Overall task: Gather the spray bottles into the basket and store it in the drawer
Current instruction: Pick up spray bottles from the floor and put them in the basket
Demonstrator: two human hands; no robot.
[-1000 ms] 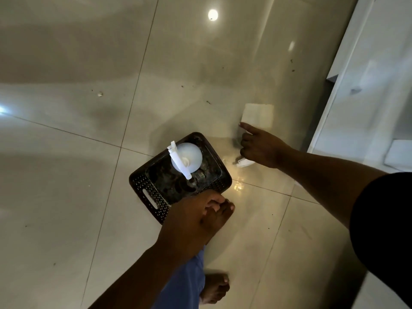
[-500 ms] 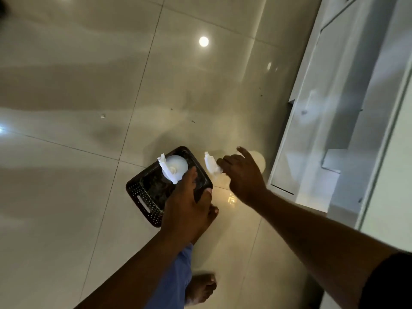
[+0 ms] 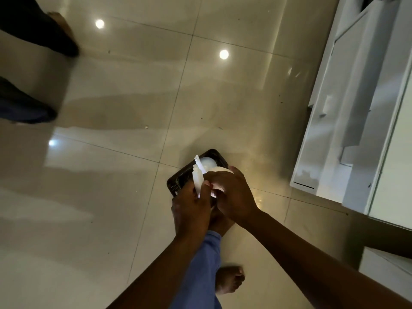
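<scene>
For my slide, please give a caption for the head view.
Both hands hold a white spray bottle above the dark basket.

Near half of the dark perforated plastic basket [image 3: 178, 181] hidden under both hands, white spray bottle [image 3: 217, 177] body mostly covered by the right hand [image 3: 234, 195], second white bottle [image 3: 206, 162] partly hidden, dark-trousered legs [image 3: 26, 103] cut off far left, white cabinet [image 3: 356, 108] cut off right.

basket [image 3: 178, 180] on floor [image 3: 133, 108], one spray bottle [image 3: 207, 162] in it; second spray bottle [image 3: 198, 179] above basket between left hand [image 3: 191, 208] and right hand [image 3: 231, 197]; cabinet [image 3: 347, 108] to the right, feet [image 3: 229, 282] below
</scene>
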